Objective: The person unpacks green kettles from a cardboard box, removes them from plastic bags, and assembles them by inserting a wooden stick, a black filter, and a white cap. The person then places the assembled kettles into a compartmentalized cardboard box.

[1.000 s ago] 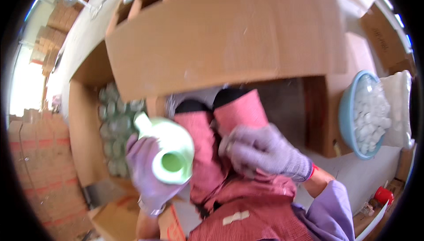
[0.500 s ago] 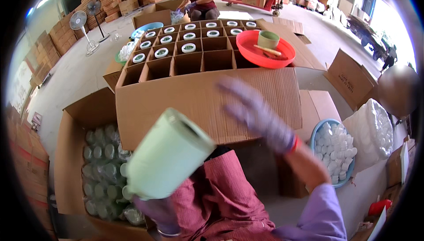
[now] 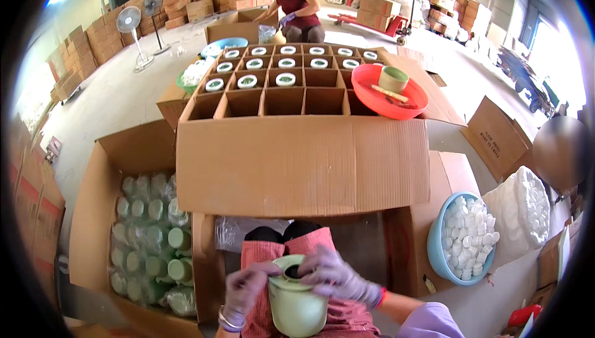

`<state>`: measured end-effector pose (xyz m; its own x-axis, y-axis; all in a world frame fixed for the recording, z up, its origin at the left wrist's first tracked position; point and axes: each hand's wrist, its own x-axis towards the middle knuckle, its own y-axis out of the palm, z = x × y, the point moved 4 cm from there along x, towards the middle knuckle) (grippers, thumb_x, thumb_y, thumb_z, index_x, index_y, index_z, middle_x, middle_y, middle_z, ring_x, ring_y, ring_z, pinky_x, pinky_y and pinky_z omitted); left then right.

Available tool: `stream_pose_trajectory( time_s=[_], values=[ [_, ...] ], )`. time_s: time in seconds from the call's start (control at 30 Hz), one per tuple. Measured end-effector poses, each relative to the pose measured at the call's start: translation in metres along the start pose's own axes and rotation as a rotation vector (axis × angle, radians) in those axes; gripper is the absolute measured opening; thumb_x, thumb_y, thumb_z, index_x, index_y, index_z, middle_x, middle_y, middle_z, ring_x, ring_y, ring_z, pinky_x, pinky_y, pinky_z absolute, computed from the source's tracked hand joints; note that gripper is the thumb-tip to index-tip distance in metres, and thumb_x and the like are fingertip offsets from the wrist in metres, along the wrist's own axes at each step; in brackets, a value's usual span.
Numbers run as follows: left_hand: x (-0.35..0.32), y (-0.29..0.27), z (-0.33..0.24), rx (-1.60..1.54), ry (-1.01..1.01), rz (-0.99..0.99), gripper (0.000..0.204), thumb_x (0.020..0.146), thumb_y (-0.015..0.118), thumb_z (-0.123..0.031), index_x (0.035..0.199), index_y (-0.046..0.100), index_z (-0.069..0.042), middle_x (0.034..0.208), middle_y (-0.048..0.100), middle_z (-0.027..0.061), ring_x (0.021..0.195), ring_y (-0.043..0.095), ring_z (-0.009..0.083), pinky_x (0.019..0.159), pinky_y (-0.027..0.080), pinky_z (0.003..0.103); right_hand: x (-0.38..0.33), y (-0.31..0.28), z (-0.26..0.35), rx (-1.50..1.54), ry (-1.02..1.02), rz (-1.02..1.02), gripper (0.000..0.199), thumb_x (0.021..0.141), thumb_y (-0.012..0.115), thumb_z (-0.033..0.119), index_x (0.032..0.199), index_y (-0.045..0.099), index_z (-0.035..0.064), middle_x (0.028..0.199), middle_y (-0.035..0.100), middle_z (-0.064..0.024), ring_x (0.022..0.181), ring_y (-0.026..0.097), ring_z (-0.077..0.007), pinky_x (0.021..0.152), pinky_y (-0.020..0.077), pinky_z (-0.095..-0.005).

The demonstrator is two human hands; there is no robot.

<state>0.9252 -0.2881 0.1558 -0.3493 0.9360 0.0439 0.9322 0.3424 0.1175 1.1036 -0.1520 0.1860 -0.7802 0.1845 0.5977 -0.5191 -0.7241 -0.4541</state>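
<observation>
A pale green flask (image 3: 297,313) stands upright on my lap, its round neck facing up with a dark hole inside. My left hand (image 3: 248,285) has its fingers closed at the left side of the neck. From the right, my right hand (image 3: 341,276) curls its fingers over the neck's rim; part of the rim is hidden under them. Below both hands lies the red checked cloth (image 3: 260,257) over my legs. Whether a small part is between the fingers cannot be made out.
Ahead stands a divided carton (image 3: 297,164) with several white-rimmed flasks in its cells. A red basin (image 3: 403,112) holding a green cup rests on its right corner. Wrapped green flasks (image 3: 145,239) fill a box at left. White caps (image 3: 465,239) fill a blue basin. A co-worker (image 3: 300,6) sits beyond.
The flask has gone from tilted in my left hand to upright on my lap. My right hand has come down from the air onto its neck. The view has shifted too.
</observation>
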Motion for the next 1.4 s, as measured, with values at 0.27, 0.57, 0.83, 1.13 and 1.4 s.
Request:
stream_pose_trajectory(
  time_s=[0.27, 0.57, 0.83, 1.13, 1.4],
  values=[
    [0.003, 0.017, 0.009, 0.337, 0.121, -0.022, 0.04, 0.098, 0.051, -0.028, 0.124, 0.06, 0.002, 0.127, 0.057, 0.0108, 0.103, 0.061, 0.0206, 0.097, 0.044, 0.031, -0.004, -0.011, -0.003, 0.049, 0.204, 0.162, 0.026, 0.082, 0.07, 0.011, 0.106, 0.065, 0.0048, 0.108, 0.061, -0.0118, 0.108, 0.056, -0.0308, 0.097, 0.0437, -0.0377],
    [0.03, 0.017, -0.026, 0.361, 0.231, 0.342, 0.074, 0.075, 0.08, -0.025, 0.137, 0.049, 0.001, 0.141, 0.046, 0.013, 0.132, 0.043, 0.0247, 0.109, 0.035, 0.037, 0.008, -0.003, -0.026, 0.218, 0.393, -0.033, 0.076, 0.084, 0.066, 0.05, 0.136, 0.045, -0.0016, 0.133, 0.048, -0.02, 0.126, 0.046, -0.0333, 0.107, 0.0355, -0.0414],
    [0.055, 0.026, -0.036, -0.411, -0.055, -0.054, 0.076, 0.097, 0.037, -0.06, 0.144, 0.033, -0.001, 0.142, 0.044, 0.0155, 0.127, 0.048, 0.0304, 0.107, 0.04, 0.045, 0.088, -0.013, -0.01, -0.589, -0.106, -0.065, 0.069, 0.065, 0.078, 0.011, 0.13, 0.055, 0.0132, 0.137, 0.042, -0.0244, 0.122, 0.046, -0.0461, 0.098, 0.0475, -0.0468],
    [0.055, 0.039, -0.053, 1.054, 0.967, 0.002, 0.044, 0.065, 0.081, -0.027, 0.105, 0.067, -0.038, 0.13, 0.047, 0.0115, 0.123, 0.042, 0.0383, 0.102, 0.037, 0.055, 0.045, -0.023, -0.088, 0.834, 0.735, 0.035, 0.042, 0.092, 0.062, 0.018, 0.129, 0.054, -0.0007, 0.122, 0.062, -0.0101, 0.107, 0.059, -0.0161, 0.096, 0.047, -0.0312],
    [0.084, 0.031, -0.052, 0.558, 0.74, -0.138, 0.053, 0.072, 0.074, -0.004, 0.121, 0.054, -0.005, 0.124, 0.051, 0.0151, 0.114, 0.05, 0.0393, 0.096, 0.042, 0.048, 0.156, -0.052, -0.037, 0.223, 0.364, 0.061, 0.055, 0.102, 0.043, 0.028, 0.146, 0.03, -0.0026, 0.138, 0.046, -0.0157, 0.124, 0.046, -0.0211, 0.106, 0.0363, -0.0351]
  ],
)
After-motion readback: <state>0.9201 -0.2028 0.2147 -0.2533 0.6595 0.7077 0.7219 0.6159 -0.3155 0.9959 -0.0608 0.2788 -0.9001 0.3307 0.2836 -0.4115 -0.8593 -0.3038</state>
